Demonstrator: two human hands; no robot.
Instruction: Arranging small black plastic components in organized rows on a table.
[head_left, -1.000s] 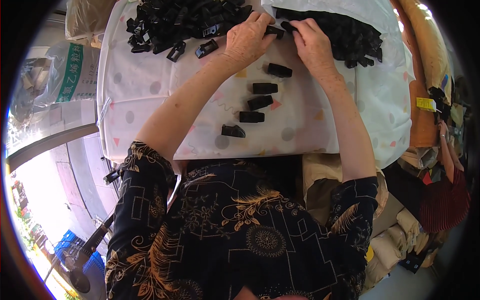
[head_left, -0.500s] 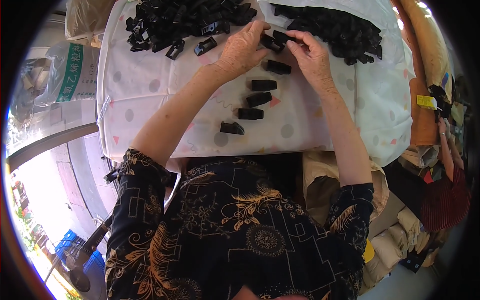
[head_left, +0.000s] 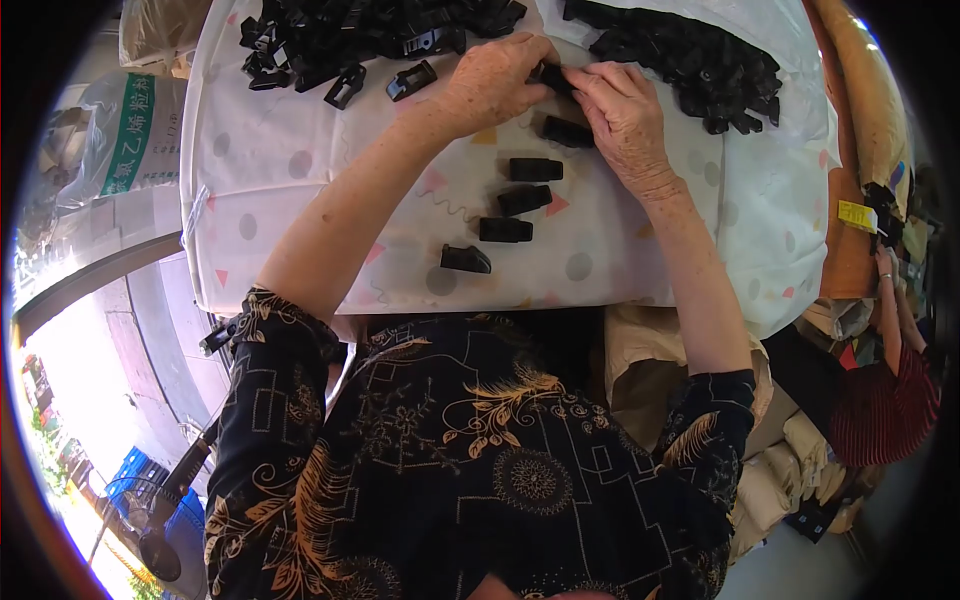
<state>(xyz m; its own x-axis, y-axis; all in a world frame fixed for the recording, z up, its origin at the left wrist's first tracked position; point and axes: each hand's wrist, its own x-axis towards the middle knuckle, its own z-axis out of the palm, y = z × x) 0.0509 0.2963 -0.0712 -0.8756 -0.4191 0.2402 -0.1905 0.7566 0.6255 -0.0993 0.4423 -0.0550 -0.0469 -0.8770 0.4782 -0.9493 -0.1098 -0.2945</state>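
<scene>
My left hand [head_left: 494, 85] and my right hand [head_left: 626, 118] meet at the far middle of the table. Between them they grip a black plastic buckle [head_left: 555, 77], its ends partly hidden by my fingers. Just below my right fingertips lies another black buckle [head_left: 567, 131]. A loose column of similar pieces runs toward me, among them a boxy one [head_left: 536, 169] and a slanted one [head_left: 466, 259] closest to me. To the left of my left hand are two separate open-framed black pieces, one tilted [head_left: 411, 81] and one more upright [head_left: 346, 87].
A heap of black plastic parts [head_left: 350, 35] covers the far left; a second heap [head_left: 690, 70] lies on white plastic at the far right. A patterned white cloth [head_left: 320, 215] covers the table. Below its front edge sits a brown paper bag [head_left: 640, 345]. Another person's arm [head_left: 888, 300] shows at right.
My right hand has brought its small black part against the piece at my left fingers. Both hands are now closer together. The view has shifted slightly.
</scene>
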